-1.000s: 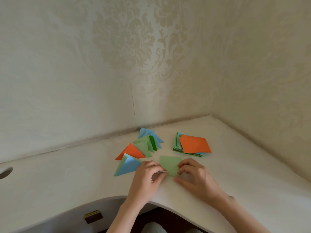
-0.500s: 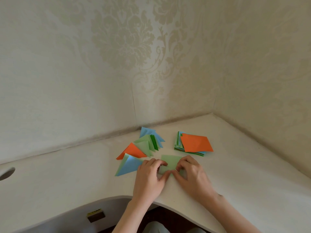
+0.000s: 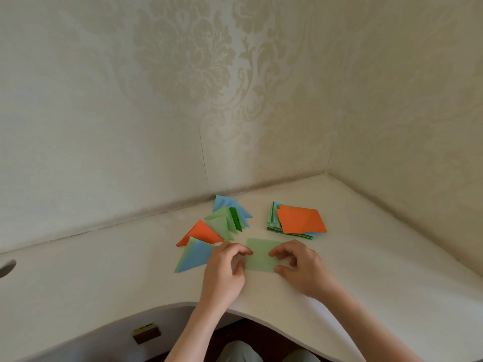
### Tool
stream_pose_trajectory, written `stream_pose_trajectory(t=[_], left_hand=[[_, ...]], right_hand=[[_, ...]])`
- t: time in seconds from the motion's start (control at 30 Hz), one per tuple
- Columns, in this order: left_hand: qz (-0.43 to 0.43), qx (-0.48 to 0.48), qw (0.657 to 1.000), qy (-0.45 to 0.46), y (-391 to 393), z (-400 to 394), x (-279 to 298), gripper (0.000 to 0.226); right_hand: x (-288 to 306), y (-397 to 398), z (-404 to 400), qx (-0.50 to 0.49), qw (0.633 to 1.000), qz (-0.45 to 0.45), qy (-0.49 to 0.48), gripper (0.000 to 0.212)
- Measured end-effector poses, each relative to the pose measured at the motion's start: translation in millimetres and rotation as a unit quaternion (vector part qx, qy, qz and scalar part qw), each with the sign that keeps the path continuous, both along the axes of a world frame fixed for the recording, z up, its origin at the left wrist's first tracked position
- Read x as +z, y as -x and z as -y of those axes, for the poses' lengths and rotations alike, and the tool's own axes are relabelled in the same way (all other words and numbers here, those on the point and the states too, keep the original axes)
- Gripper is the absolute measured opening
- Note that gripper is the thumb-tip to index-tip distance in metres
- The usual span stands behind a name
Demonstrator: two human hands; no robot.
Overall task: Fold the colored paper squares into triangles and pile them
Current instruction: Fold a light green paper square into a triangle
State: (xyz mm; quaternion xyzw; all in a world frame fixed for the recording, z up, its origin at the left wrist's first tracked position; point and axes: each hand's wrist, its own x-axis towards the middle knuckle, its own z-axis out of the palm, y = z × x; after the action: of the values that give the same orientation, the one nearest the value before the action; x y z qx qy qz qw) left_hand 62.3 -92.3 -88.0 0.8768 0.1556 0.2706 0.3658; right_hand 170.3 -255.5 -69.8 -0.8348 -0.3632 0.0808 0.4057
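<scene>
Head cam's wide-angle, so some bits are tough to read: your left hand (image 3: 224, 273) covers the left edge of the light green paper square (image 3: 262, 254), and your right hand (image 3: 300, 267) covers its right edge, so you can't tell if any corner is lifted under there. The stack of unfolded squares (image 3: 295, 220) only shows its orange top sheet plus thin green and blue edges. The green square lies flat on the white desk (image 3: 104, 278) right between your two hands, just in front of the pile of folded triangles (image 3: 214, 231) and the stack. Both hands have curled fingers with the tips resting on the square's side edges, thumbs tucked near its front edge. Looks like a light pinch on each side, though the actual contact is hidden.
</scene>
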Motion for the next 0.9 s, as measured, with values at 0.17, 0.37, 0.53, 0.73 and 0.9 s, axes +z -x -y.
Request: stream_pose_trajectory(t=[0.17, 0.37, 0.53, 0.73, 0.9], left_hand=[[-0.013, -0.025, 0.998, -0.058, -3.6, -1.8, -0.1, 0.041], [-0.039, -0.042, 0.984, -0.171, -4.1, -6.8, 6.6, 0.043], [-0.039, -0.058, 0.966, -0.247, 3.8, 5.7, 18.7, 0.022], [-0.093, 0.007, 0.95, -0.299, 10.6, 32.6, 24.9, 0.053], [-0.082, 0.045, 0.938, -0.333, 8.4, 40.4, 21.0, 0.044]], right_hand=[[4.6, 1.5, 4.0, -0.001, 1.0, 0.017, -0.02, 0.035], [-3.7, -6.7, 7.3, -0.052, 0.993, 0.102, 0.042, 0.059], [0.9, -6.1, -0.3, -0.054, 0.992, 0.11, 0.009, 0.05], [13.1, 12.2, -5.9, -0.059, 0.997, 0.033, -0.043, 0.038], [18.4, 30.0, -3.5, -0.055, 0.997, 0.018, -0.056, 0.048]])
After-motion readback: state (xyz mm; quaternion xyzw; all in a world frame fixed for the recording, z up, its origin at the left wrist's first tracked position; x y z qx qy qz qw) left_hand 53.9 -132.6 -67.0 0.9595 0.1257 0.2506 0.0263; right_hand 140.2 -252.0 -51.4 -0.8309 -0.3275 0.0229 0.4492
